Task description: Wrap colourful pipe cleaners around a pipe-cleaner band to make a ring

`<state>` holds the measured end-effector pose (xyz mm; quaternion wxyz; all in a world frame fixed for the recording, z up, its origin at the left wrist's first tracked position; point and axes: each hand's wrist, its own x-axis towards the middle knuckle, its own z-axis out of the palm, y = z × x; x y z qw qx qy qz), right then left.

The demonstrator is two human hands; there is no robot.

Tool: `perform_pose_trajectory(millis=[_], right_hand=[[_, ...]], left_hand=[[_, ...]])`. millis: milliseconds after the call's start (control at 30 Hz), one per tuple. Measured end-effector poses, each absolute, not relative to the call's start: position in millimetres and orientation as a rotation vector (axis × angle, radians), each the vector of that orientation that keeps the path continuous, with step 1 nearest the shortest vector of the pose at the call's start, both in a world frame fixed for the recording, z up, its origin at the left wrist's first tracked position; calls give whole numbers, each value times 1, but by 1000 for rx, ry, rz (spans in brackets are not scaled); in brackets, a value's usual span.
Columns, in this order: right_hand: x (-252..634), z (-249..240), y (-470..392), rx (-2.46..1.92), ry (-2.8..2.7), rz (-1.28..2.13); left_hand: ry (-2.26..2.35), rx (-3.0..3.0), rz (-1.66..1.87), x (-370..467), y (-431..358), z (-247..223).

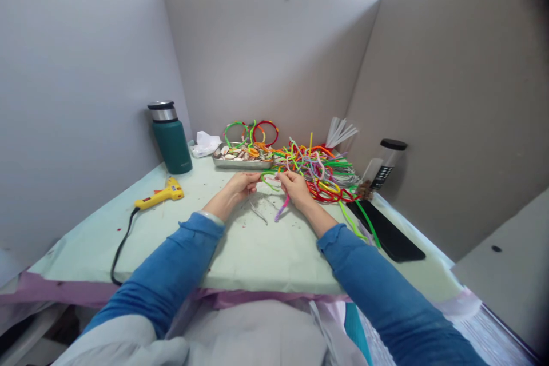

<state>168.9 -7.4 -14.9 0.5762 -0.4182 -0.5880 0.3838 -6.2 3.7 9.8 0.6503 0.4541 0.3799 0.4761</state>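
Between my two hands stretches a green pipe cleaner point(270, 185), bent into a curve above the table. My left hand point(242, 186) pinches its left end with closed fingers. On the other side, my right hand point(295, 186) is closed on its right end. A purple and pink pipe cleaner point(282, 209) sticks out below my right hand; whether it is joined to the green one I cannot tell. Thin grey pieces point(258, 213) lie on the table below my left hand. Behind my right hand spreads a tangled heap of coloured pipe cleaners point(321, 163).
A metal tray point(242, 164) of shells stands at the back, with coloured rings point(266, 134) behind it. Left are a green bottle point(172, 146) and a yellow glue gun point(160, 195) with its cord. Right are a black phone-like slab point(392, 235) and a clear bottle point(388, 163). Grey partitions point(270, 57) enclose the table.
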Motion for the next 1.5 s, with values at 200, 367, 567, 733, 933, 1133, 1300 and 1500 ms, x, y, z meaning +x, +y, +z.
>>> perform_pose_trajectory(millis=[200, 367, 567, 733, 933, 1133, 1300, 1500], right_hand=[[169, -16, -5, -1006, -1343, 926], [170, -17, -5, -1024, -1319, 935], [169, -16, -5, -1033, -1330, 952], [168, -16, -6, -1018, -1352, 960], [167, -15, -6, -1028, -1319, 985], [168, -16, -6, -1033, -1364, 947], [168, -16, -7, -1038, -1371, 938], [168, -16, -7, -1023, -1361, 940]], left_hand=[[1012, 1285, 1140, -3, 3, 9], [1260, 1648, 1104, -3, 5, 7], [1568, 2195, 1155, -6, 8, 2], [1583, 2264, 1197, -7, 7, 0], [1538, 2249, 1256, -8, 8, -2], [1486, 2129, 1322, -6, 6, 1], [1438, 1897, 1254, -5, 2, 7], [1268, 1627, 1158, -6, 2, 8]])
